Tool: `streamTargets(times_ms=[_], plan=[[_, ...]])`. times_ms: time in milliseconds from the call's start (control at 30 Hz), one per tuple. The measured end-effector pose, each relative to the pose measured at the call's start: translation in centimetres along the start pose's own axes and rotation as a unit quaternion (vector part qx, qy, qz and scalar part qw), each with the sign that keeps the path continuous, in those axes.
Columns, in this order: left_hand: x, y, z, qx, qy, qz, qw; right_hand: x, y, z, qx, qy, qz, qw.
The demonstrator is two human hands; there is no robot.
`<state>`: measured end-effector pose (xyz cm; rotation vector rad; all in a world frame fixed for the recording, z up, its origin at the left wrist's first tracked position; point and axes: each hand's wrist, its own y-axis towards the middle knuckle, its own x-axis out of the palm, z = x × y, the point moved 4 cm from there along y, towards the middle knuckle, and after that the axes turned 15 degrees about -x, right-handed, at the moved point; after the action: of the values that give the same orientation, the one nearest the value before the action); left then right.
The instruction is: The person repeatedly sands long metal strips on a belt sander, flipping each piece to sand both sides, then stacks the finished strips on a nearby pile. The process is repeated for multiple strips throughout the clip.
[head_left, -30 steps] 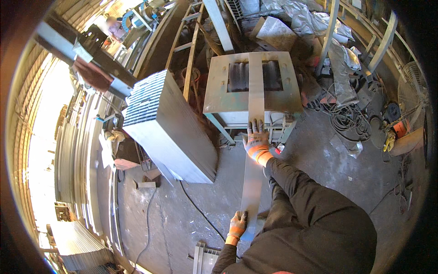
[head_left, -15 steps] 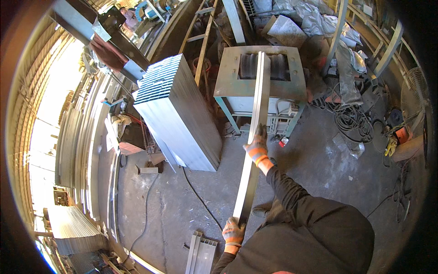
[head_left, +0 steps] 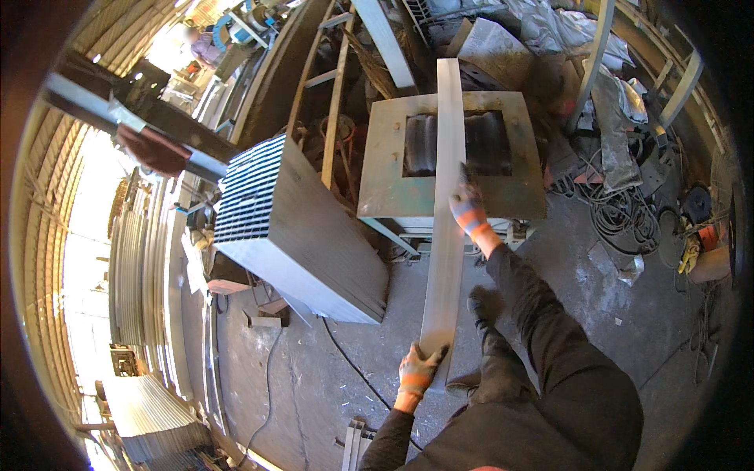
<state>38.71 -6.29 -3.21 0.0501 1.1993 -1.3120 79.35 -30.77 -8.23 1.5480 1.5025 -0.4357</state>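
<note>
A long metal bar stretches away from me, its broad flat face up. Low down, my left hand, in a grey and orange glove, is closed round the bar's left edge near its close end. Farther along, my right hand, gloved alike, grips the right edge. The bar's far part crosses over a low steel machine with a dark cylinder in its top opening. Whether the bar touches the machine or hangs above it, I cannot tell.
Left of the machine stands a tall stack of metal bars. More bars lie on the floor near my left arm. A black cable crosses the floor. Coiled hoses lie at the right. Another person is far back left.
The bar has been turned about its length, from a ridged side to its broad flat face. My left hand has moved up and right with it; my head view has shifted.
</note>
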Motion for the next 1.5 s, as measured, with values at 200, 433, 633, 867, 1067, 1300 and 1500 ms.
streamTargets(times_ms=[200, 433, 633, 867, 1067, 1300, 1500], plan=[[0.6, 12.6, 17.9, 0.022, 0.021, 0.027, 0.999, -0.9, 18.7, 6.0, -0.064, -0.242, -0.082, 0.965], [1.6, 16.4, 18.7, 0.032, 0.008, 0.014, 0.999, -1.4, 21.2, 7.3, -0.045, -0.307, -0.112, 0.944], [2.3, 9.3, 7.5, 0.056, 0.034, 0.025, 0.998, -2.8, 10.5, -1.1, -0.048, -0.246, -0.096, 0.963], [0.8, -4.0, -7.8, -0.013, 0.001, 0.006, 1.0, -3.3, -6.7, -12.0, -0.057, -0.245, -0.085, 0.964], [0.9, -14.8, -22.3, -0.048, -0.006, -0.011, 0.999, -2.8, -21.5, -21.3, -0.026, -0.215, -0.111, 0.97], [0.3, -25.6, -35.5, -0.094, 0.027, 0.026, 0.995, -2.6, -35.6, -29.8, -0.073, -0.16, -0.103, 0.979], [-2.6, -32.1, -45.4, -0.115, -0.013, 0.075, 0.99, -6.5, -48.1, -32.6, -0.294, 0.03, -0.157, 0.942]])
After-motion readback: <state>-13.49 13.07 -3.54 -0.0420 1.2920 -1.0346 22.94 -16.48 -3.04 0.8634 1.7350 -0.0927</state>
